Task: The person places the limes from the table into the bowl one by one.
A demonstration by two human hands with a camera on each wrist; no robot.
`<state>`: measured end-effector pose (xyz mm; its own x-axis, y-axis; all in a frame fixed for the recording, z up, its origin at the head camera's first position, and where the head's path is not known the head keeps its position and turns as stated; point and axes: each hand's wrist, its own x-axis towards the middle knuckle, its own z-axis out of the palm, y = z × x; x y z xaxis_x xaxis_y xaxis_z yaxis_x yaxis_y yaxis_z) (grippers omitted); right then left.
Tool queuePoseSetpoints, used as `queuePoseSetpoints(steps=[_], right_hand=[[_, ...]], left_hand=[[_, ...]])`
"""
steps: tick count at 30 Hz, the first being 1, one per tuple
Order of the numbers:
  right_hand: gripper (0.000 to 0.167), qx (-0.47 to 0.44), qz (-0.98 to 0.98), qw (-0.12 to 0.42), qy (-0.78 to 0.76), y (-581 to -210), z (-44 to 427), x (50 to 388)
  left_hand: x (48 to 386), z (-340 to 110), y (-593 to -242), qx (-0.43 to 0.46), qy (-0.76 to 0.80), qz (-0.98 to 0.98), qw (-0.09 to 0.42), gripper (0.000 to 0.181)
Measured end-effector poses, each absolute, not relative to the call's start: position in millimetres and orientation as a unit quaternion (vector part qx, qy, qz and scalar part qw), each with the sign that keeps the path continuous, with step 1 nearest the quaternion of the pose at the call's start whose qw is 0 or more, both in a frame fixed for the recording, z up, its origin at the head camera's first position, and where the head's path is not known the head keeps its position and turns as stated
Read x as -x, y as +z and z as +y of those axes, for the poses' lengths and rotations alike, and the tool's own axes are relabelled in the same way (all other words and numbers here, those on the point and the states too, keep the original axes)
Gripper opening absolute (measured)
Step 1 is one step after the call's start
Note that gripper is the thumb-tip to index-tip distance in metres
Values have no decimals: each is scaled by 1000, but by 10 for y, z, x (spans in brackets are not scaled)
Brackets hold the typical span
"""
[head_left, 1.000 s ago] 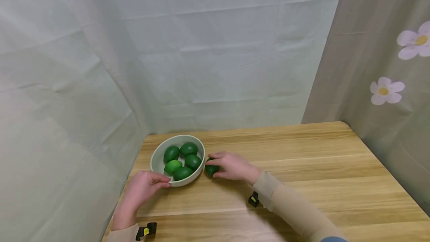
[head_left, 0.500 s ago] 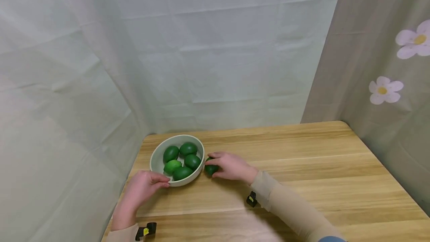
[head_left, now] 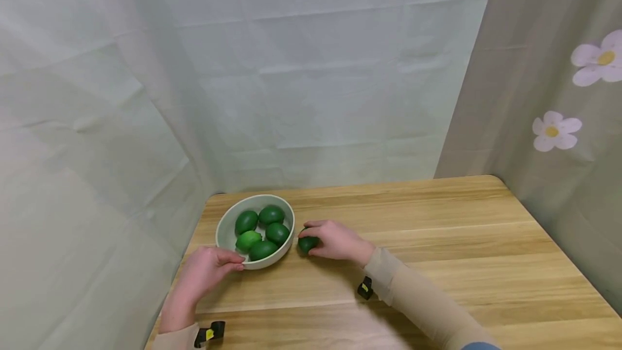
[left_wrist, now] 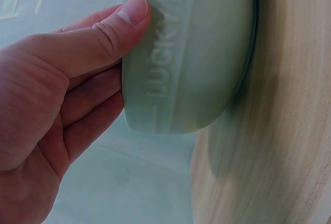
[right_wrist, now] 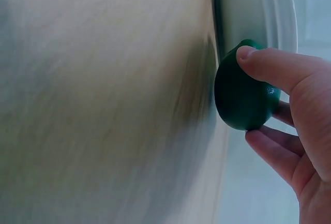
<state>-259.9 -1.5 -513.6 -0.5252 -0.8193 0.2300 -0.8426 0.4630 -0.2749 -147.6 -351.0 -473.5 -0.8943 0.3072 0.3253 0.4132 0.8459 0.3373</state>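
Observation:
A pale green bowl (head_left: 227,228) stands at the table's back left with several dark green limes (head_left: 263,250) and one brighter lime (head_left: 249,241) inside. My left hand (head_left: 200,275) pinches its near rim, thumb on the outside. Raised letters show on the bowl's outer wall (left_wrist: 207,63) in the left wrist view. Just right of the bowl, my right hand (head_left: 339,240) grips another dark green lime (head_left: 307,242) between thumb and fingers. Low by the tabletop, that lime (right_wrist: 240,94) is seen from the side in the right wrist view; whether it touches the wood I cannot tell.
The wooden table (head_left: 437,263) reaches to the right and front. Pale curtains (head_left: 316,80) hang behind it and at the left; a grey one with flowers (head_left: 556,131) hangs on the right. Black wrist straps (head_left: 210,334) sit on both sleeves.
My right hand has shifted very slightly right, away from the bowl, with the lime still in its fingers. The left hand stays on the rim; the view has drifted a little.

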Motion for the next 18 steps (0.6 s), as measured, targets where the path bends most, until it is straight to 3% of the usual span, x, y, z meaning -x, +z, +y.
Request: queuePoseSetpoints(steps=[18], right_hand=[[43,-473,-854,50,213,-4967,150,2614]], left_hand=[[1484,-3522,-4749,185,-214,-951,126,14]])
